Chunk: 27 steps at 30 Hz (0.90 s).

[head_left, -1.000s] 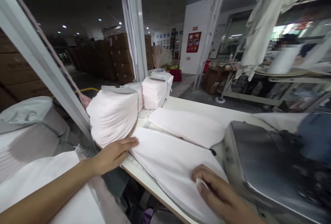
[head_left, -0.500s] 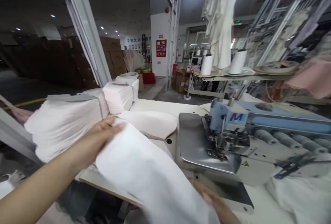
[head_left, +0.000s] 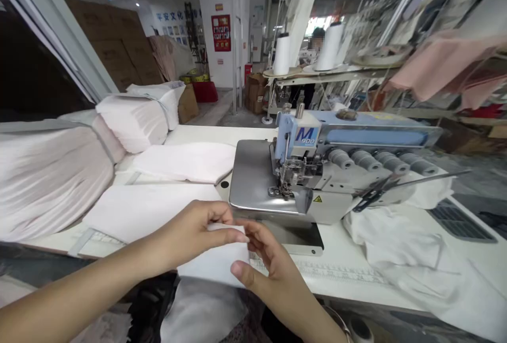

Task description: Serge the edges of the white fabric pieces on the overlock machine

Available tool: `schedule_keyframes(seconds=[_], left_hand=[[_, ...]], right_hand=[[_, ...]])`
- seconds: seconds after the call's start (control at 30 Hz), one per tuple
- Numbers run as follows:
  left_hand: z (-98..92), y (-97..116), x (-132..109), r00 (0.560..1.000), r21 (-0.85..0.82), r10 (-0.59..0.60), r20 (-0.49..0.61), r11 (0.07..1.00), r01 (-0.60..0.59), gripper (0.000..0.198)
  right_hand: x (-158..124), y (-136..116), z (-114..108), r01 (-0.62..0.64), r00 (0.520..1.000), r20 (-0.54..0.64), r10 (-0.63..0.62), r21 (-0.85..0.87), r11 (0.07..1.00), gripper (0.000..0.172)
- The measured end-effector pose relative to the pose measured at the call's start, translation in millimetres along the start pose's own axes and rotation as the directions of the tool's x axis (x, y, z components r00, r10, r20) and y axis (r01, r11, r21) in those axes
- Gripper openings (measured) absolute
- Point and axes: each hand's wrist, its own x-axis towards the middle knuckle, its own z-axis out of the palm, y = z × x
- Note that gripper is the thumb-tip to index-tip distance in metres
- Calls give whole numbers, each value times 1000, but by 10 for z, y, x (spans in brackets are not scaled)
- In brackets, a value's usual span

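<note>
A white fabric panel [head_left: 216,265] hangs over the front edge of the sewing table [head_left: 198,133], its lower part dropping below that edge towards the person's lap. From where I stand, the left hand [head_left: 198,233] pinches its top between thumb and fingers. The right hand [head_left: 274,271] curves round the panel's right side, thumb lying on the cloth, fingers bent and parted from it; I can't tell whether it grips. Just behind them stands the blue-and-white overlock sewing machine [head_left: 299,145], marked M 900. Left of it a flat white panel [head_left: 152,206] lies near the front edge, another flat piece [head_left: 184,162] beyond. Tied fabric stacks [head_left: 132,121] fill the left end; crumpled white cloth [head_left: 404,253] spills over the front edge at the right.
</note>
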Motion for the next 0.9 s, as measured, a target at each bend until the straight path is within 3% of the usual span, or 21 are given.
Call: schedule_keyframes(seconds=[0.07,0.17,0.23,0.37,0.5,0.63,0.9], left_hand=[[64,49,-25,1000,2,1,9,1000,-1,32],[129,63,-96,998,-9,-58,-23,998,57,29],[161,23,-158,992,-105,-116,-48,988,110,27],[236,-66,-221,974,-409,-221,-45,894,184,24],[275,-74,-195,965,-454,-259,-48,866,210,21],[247,-81,-207,969,-454,-242,-55,870,191,21],[217,-121,-247,961,-495,-273,-37,841,220,29]], right_hand=[[23,9,0,-2,999,-47,0,-42,999,19],[4,1,-84,-40,986,-166,30,-54,998,30],[-42,-5,-165,-73,974,-221,58,-59,996,30],[-128,2,-274,-80,964,-256,67,-43,996,27],[-136,14,-314,-95,957,-281,69,-81,992,28],[-113,-13,-288,-115,959,-270,83,-103,988,33],[-93,-25,-79,-13,989,-149,-9,-148,989,34]])
